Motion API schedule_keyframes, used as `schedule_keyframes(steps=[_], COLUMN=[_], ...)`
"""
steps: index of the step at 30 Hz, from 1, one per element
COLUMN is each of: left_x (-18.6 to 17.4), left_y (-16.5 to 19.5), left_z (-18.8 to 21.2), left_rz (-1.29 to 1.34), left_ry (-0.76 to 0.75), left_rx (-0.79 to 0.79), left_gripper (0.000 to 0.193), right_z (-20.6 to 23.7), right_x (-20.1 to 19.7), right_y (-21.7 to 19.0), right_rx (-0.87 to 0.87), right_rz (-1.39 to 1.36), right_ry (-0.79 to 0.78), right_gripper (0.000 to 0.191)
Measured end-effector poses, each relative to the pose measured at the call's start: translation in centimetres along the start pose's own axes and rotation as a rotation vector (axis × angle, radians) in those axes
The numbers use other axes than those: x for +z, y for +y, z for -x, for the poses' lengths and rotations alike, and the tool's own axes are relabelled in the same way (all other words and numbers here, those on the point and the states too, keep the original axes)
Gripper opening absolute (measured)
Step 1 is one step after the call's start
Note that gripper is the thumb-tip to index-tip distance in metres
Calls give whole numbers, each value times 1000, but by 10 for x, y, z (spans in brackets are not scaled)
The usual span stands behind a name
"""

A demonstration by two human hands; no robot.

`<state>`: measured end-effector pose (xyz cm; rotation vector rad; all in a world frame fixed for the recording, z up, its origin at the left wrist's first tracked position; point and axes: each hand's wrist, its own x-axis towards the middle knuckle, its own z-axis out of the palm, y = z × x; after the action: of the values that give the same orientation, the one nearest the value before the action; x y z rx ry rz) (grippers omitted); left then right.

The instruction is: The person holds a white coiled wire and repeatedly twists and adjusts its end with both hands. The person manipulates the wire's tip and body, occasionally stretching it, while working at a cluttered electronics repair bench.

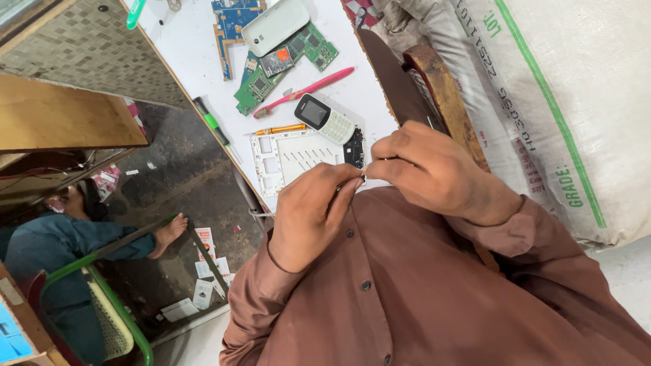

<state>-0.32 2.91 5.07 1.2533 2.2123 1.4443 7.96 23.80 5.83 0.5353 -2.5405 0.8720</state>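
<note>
While the white bench (196,54) holds green circuit boards (288,57), a white frame (291,159), a small keypad phone (327,120) and a pink toothbrush (305,90), both hands meet at its near edge. Left hand (315,210) and right hand (430,169) are closed, pinching a tiny dark phone part (354,150) between fingertips. I think it is being picked apart; this calls for a gentle, steady pull
</note>
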Motion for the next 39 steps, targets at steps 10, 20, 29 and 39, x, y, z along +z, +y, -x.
schedule_keyframes(steps=[10,20,29,39], left_x=[-2,-8,-6,15], left_y=[-9,-13,-16,-40], left_z=[11,25,28,41], left_rz=[59,34,79,475], left_ry=[-99,-64,-97,-27], left_rx=[-162,-282,-303,-616], left_gripper=[11,10,11,11], right_z=[11,60,96,42], right_x=[-47,-38,-36,23], right_y=[24,96,128,59], right_rx=[53,345,657,386], right_rz=[444,598,225,214], right_ry=[-219,-122,-268,358], right_gripper=[10,6,17,14])
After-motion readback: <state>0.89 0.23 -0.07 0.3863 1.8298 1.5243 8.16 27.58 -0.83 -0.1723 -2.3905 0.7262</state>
